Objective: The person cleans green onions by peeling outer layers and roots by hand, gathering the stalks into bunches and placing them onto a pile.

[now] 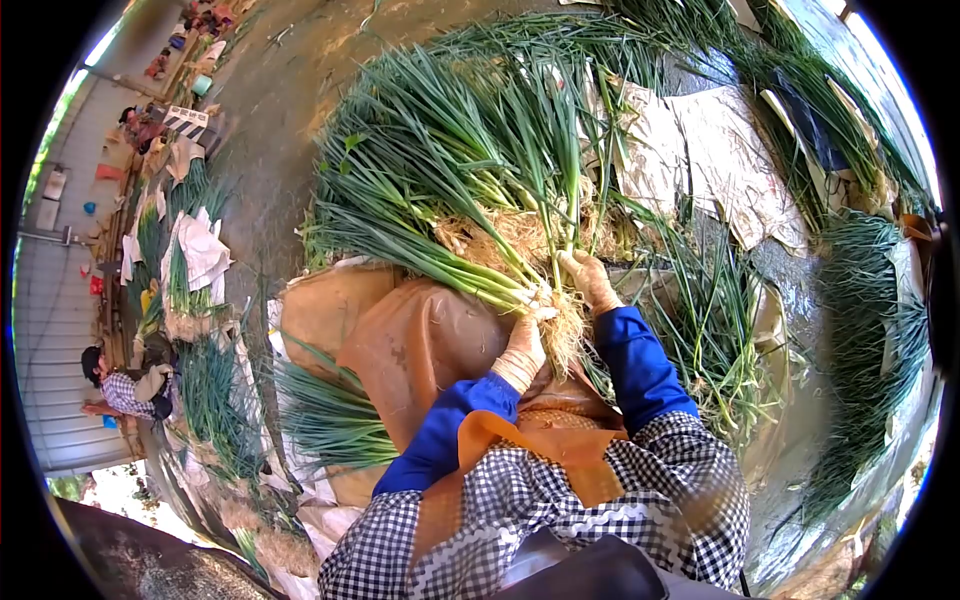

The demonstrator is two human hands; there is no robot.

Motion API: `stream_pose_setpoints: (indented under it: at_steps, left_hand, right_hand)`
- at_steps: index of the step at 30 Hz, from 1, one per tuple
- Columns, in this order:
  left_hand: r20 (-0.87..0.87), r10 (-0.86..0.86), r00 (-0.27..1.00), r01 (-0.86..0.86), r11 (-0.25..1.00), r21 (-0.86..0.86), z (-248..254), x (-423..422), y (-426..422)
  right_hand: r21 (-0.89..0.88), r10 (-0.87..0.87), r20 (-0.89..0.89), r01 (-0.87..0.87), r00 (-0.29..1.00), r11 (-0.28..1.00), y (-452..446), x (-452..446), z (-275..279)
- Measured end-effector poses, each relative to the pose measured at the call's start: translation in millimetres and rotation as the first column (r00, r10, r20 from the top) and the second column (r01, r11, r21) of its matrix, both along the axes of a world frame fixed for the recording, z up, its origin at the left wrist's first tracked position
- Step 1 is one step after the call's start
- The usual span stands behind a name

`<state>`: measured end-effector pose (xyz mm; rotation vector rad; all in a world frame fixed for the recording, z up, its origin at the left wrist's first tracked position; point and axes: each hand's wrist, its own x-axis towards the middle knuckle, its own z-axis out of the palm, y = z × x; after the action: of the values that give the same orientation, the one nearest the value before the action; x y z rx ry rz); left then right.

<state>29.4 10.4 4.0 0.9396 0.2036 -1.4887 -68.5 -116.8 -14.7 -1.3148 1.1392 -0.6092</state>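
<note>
My left hand (pixel 524 345), in a pale glove, is closed around the white root ends of a bunch of green onions (pixel 460 277), whose leaves stretch toward the upper left. Beside it, my right hand (pixel 588 279) is closed on the lower stems of a few upright green onions (pixel 568 190). Pale stringy roots (pixel 568 335) hang between both hands, above my lap. A brown waterproof apron (pixel 430 330) covers my legs. Just beyond my hands lies a large heap of green onions (pixel 430 120) with tangled roots toward me.
Loose green onions and trimmings (pixel 710 330) lie to my right, near pale sacking (pixel 735 150). Another bundle (pixel 335 415) lies at my left. Long rows of onions (pixel 865 350) line the far right. Another person (pixel 125 385) sits at the left, beside more onions (pixel 215 400).
</note>
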Motion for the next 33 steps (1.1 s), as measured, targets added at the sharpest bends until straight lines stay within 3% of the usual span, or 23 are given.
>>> stream_pose_setpoints:
  at_steps: [1, 3, 5, 7, 8, 9, 11, 12, 13, 15, 16, 17, 18, 19, 20, 22, 24, 27, 28, 29, 30, 32, 33]
  left_hand:
    - [-0.001, 0.029, 1.000, -0.029, 1.000, -0.002, 2, 1, 0]
    - [-0.001, 0.039, 0.999, -0.039, 0.999, -0.021, 6, 0, -2]
    - [-0.002, 0.017, 1.000, -0.017, 1.000, -0.008, 8, -1, -1]
    - [-0.008, -0.004, 1.000, 0.005, 1.000, 0.017, 44, -4, -2]
    - [-0.043, -0.006, 0.999, 0.006, 1.000, 0.007, 49, -5, -1]
    - [-0.074, -0.005, 0.997, 0.005, 1.000, -0.002, 55, -4, -1]
    - [-0.034, 0.006, 0.999, -0.006, 1.000, 0.014, 34, -1, -1]
    - [0.035, 0.021, 0.999, -0.021, 1.000, 0.002, 32, -1, -3]
    - [0.102, 0.037, 0.994, -0.037, 0.999, -0.007, 29, -2, -4]
    - [0.115, 0.095, 0.989, -0.098, 0.995, 0.013, -9, -1, -1]
    - [0.138, 0.096, 0.986, -0.097, 0.995, -0.005, -9, -4, 1]
    - [0.162, 0.098, 0.982, -0.094, 0.995, -0.035, -1, -4, -2]
    - [0.072, 0.047, 0.996, -0.045, 0.999, -0.029, 9, -3, -3]
    - [-0.018, -0.002, 1.000, 0.001, 1.000, -0.026, 17, -1, -4]
    - [-0.052, 0.015, 0.999, -0.017, 0.999, -0.033, 17, 1, -4]
    - [-0.105, 0.026, 0.994, -0.032, 0.998, -0.056, 26, 2, -1]
    - [-0.134, 0.057, 0.989, -0.068, 0.995, -0.075, 35, 0, -3]
    - [-0.154, 0.046, 0.987, -0.055, 0.997, -0.054, 26, 2, -1]
    - [-0.087, 0.081, 0.993, -0.086, 0.995, -0.052, 31, 0, -3]
    - [-0.088, 0.074, 0.993, -0.079, 0.996, -0.050, 34, 1, -3]
    - [-0.128, 0.061, 0.990, -0.068, 0.996, -0.049, 37, 2, -4]
    - [-0.116, 0.093, 0.989, -0.101, 0.992, -0.072, 36, 2, -6]
    - [-0.122, 0.094, 0.988, -0.103, 0.992, -0.070, 34, 2, -7]
  right_hand:
    - [0.007, 0.006, 0.141, -0.007, 0.990, 1.000, 2, -5, 7]
    - [0.283, -0.165, 0.305, 0.076, 0.938, 0.956, 4, -8, 9]
    - [0.313, -0.149, 0.306, 0.048, 0.940, 0.948, -3, -18, -11]
    - [0.187, -0.015, 0.364, -0.057, 0.931, 0.981, -18, -4, -90]
    - [0.427, -0.247, 0.489, 0.017, 0.837, 0.904, -8, 9, -58]
    - [0.297, -0.327, 0.319, 0.234, 0.889, 0.926, -9, 17, -21]
    - [0.379, -0.562, 0.256, 0.453, 0.786, 0.807, -17, 13, 3]
    - [-0.019, -0.494, 0.170, 0.504, 0.853, 0.863, -13, 15, 48]
    - [-0.231, -0.331, 0.007, 0.323, 0.944, 0.918, -17, 15, 72]
    - [-0.233, -0.096, -0.213, 0.045, 0.972, 0.971, -40, 18, 42]
    - [-0.054, 0.150, -0.132, -0.158, 0.980, 0.986, -39, 13, 86]
    - [-0.013, 0.449, -0.157, -0.457, 0.880, 0.890, -60, 12, 61]
    - [-0.342, 0.566, -0.198, -0.597, 0.801, 0.725, -70, 5, 38]
    - [-0.614, 0.647, -0.284, -0.653, 0.707, 0.444, -70, 3, 50]
    - [-0.640, 0.614, -0.176, -0.564, 0.769, 0.523, -66, 5, 38]
    - [-0.356, 0.432, 0.314, -0.317, 0.845, 0.879, -52, 15, 18]
    - [0.302, 0.080, 0.522, -0.272, 0.849, 0.914, -29, 7, 52]
    - [0.025, 0.109, 0.136, -0.113, 0.985, 0.993, 9, 0, 63]
    - [-0.183, 0.333, -0.295, -0.395, 0.896, 0.900, 19, -16, 58]
    - [-0.303, 0.339, -0.678, -0.668, 0.653, 0.680, 28, -32, 53]
    - [-0.115, 0.516, -0.520, -0.654, 0.681, 0.748, 42, -52, 81]
    - [0.081, 0.490, -0.234, -0.485, 0.840, 0.871, 73, -97, 110]
    - [0.263, 0.557, -0.215, -0.502, 0.802, 0.824, 72, -117, 153]
